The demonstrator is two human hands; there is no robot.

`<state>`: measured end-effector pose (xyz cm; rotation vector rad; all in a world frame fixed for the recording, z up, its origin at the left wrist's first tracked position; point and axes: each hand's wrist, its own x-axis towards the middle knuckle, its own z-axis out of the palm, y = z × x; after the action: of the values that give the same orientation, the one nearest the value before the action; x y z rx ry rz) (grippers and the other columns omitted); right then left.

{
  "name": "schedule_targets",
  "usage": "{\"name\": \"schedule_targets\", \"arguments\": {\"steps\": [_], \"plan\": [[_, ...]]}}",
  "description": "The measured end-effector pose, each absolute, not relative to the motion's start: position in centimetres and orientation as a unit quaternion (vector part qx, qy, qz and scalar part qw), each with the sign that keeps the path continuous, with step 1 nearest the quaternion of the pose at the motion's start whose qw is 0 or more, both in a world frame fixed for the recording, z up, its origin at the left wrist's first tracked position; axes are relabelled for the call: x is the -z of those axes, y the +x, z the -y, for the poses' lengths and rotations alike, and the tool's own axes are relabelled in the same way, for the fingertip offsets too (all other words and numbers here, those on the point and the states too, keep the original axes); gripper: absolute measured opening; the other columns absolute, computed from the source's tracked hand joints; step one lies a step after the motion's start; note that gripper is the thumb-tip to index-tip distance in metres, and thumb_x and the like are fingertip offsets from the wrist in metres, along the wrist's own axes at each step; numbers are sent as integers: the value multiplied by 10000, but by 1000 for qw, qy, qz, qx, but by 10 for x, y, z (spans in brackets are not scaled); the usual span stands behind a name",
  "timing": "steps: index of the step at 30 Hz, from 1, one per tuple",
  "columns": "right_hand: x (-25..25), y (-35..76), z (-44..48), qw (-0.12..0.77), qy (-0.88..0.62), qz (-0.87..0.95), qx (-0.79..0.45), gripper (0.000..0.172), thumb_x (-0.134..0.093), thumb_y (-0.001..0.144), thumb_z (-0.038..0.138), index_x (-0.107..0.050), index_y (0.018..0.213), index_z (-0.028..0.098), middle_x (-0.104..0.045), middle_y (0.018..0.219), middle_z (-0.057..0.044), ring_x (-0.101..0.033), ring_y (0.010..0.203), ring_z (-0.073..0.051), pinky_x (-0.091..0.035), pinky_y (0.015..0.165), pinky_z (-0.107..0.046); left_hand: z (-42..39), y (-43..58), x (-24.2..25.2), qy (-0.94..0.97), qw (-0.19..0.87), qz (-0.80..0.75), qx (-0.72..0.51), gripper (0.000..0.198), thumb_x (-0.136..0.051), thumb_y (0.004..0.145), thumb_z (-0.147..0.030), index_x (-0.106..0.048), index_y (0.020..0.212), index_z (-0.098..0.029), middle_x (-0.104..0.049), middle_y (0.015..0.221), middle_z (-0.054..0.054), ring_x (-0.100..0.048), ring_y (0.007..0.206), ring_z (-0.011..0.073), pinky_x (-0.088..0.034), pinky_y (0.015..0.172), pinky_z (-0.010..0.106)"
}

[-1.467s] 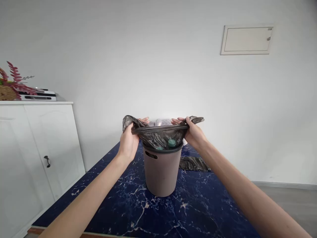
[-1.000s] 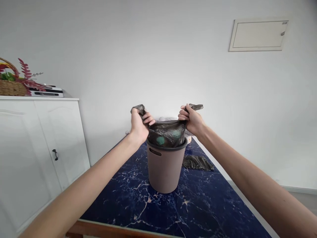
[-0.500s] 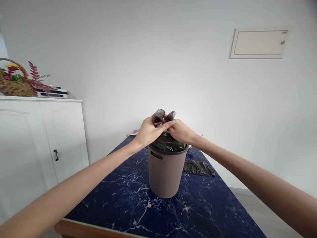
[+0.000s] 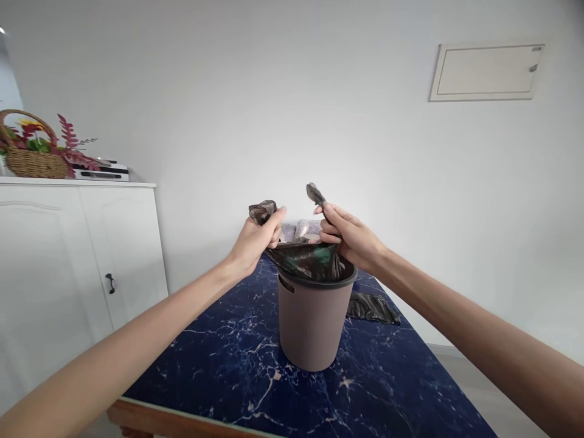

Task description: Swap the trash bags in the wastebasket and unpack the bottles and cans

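Observation:
A thin black trash bag point(image 4: 303, 260) bulges above the dark rim of a grey-brown trash can point(image 4: 312, 325), with something greenish showing through the plastic. My left hand point(image 4: 259, 238) is closed around one gathered end of the bag, and a loop of plastic sticks up over the fist. Pinched in the fingers of my right hand point(image 4: 349, 234) is another twisted end, its tip pointing up and left. Between the two hands the bag's upper edge is stretched taut. What lies deeper in the can is hidden.
The can stands on a blue marble-patterned table point(image 4: 237, 365). A flat, folded black bag point(image 4: 373, 308) lies to its right. Behind it is a pale patterned item point(image 4: 301, 229), partly hidden. A white cabinet point(image 4: 123, 243) at left bears a flower basket point(image 4: 36, 161).
My hands, close together before, have moved apart to left and right, each keeping an end of the bag. The bag's top is now spread between them.

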<state>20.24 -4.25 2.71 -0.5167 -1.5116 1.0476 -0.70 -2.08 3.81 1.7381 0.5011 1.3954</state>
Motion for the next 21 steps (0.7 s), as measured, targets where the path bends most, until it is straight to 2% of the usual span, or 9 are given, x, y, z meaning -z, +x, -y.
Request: {"name": "schedule_targets", "arguments": {"steps": [1,4,7,9,12,15,18,19,21], "plan": [[-27,202,41,589,-219,633,-452,461,-821,854,640,-637,1040,260,-174,663,121,-180,556,-108,-448,603,-269,24,-9,-40,694,423,-204,-546,516,-771,900,-535,-405,704,-229,-271,639,-84,-240,521,80,-219,484,240],[-27,196,36,617,-241,607,-439,453,-811,862,626,-638,1051,252,-182,661,126,-170,541,-100,-472,598,-268,30,-12,-45,717,423,-212,-512,422,-638,992,-549,-485,770,-224,-268,665,-74,-209,522,94,-176,484,253],[-27,184,31,628,-311,593,-396,359,-670,962,603,-596,975,253,-221,649,113,-212,522,-108,-347,499,-246,34,-8,-52,789,329,-197,-480,454,-521,1052,-537,-501,727,-222,-346,666,-34,-318,581,134,-291,539,270],[-28,177,30,608,-364,605,-363,313,-587,1009,529,-543,874,250,-282,640,90,-263,528,-118,-284,485,-252,36,-4,-59,829,240,-182,-471,430,-569,1040,-475,-522,699,-219,-474,733,13,-452,726,176,-415,689,292],[-31,174,32,550,-384,660,-339,313,-529,1006,409,-455,747,249,-409,659,35,-353,584,-144,-339,532,-284,37,2,-74,848,175,-181,-466,260,-675,982,-361,-613,775,-216,-583,915,56,-527,945,227,-445,920,346],[-35,180,39,478,-365,726,-332,308,-547,932,356,-402,683,245,-462,670,5,-386,621,-167,-390,577,-329,37,5,-90,863,190,-184,-430,211,-653,993,-341,-657,824,-214,-569,884,46,-535,896,224,-446,937,378],[-39,185,48,390,-394,782,-283,226,-662,886,421,-580,776,241,-628,788,-40,-530,717,-217,-469,656,-381,36,8,-98,877,211,-176,-395,239,-655,985,-385,-692,823,-215,-567,852,40,-545,858,221,-462,903,379],[-39,184,49,359,-405,800,-259,239,-695,887,477,-648,873,243,-681,859,-61,-584,780,-248,-499,695,-405,36,10,-99,881,210,-180,-384,239,-652,983,-399,-708,842,-214,-586,891,51,-563,886,229,-468,910,383],[-39,178,49,337,-406,823,-212,381,-724,891,578,-703,1045,231,-735,964,-108,-650,911,-315,-543,770,-452,37,14,-98,895,186,-186,-361,235,-618,996,-407,-731,920,-216,-616,999,76,-595,982,254,-475,958,407]]}}
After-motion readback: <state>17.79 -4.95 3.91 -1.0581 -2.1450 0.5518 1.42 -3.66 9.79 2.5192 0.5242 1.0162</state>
